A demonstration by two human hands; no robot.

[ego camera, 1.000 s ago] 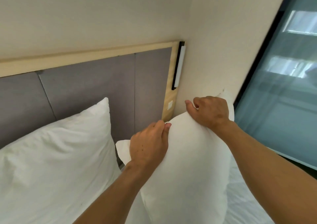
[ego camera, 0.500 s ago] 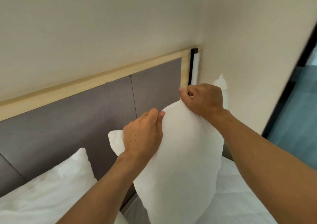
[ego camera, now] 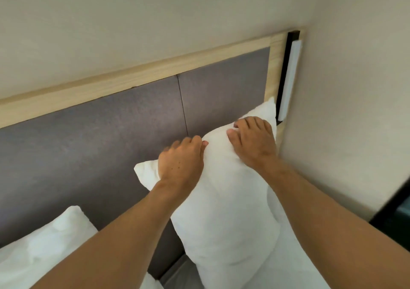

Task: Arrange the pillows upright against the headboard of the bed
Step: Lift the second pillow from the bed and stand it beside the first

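A white pillow [ego camera: 224,204] stands upright at the right end of the bed, its top edge against the grey padded headboard [ego camera: 106,138] with a light wooden frame. My left hand [ego camera: 182,160] grips the pillow's top edge near its left corner. My right hand [ego camera: 253,142] grips the top edge near the right corner, close to the headboard's wooden side post. A second white pillow [ego camera: 44,244] leans against the headboard at the lower left, only partly in view.
A beige side wall [ego camera: 355,111] stands right beside the pillow. A white wall lamp on a black mount [ego camera: 290,76] sits at the headboard's right edge. White bedding [ego camera: 292,273] lies below the pillow. A dark window frame [ego camera: 395,220] shows at the lower right.
Both hands have pushed the pillow further up and back against the headboard, toward the right corner. The view has tilted, so the left pillow sits lower in frame and the window is almost out of sight.
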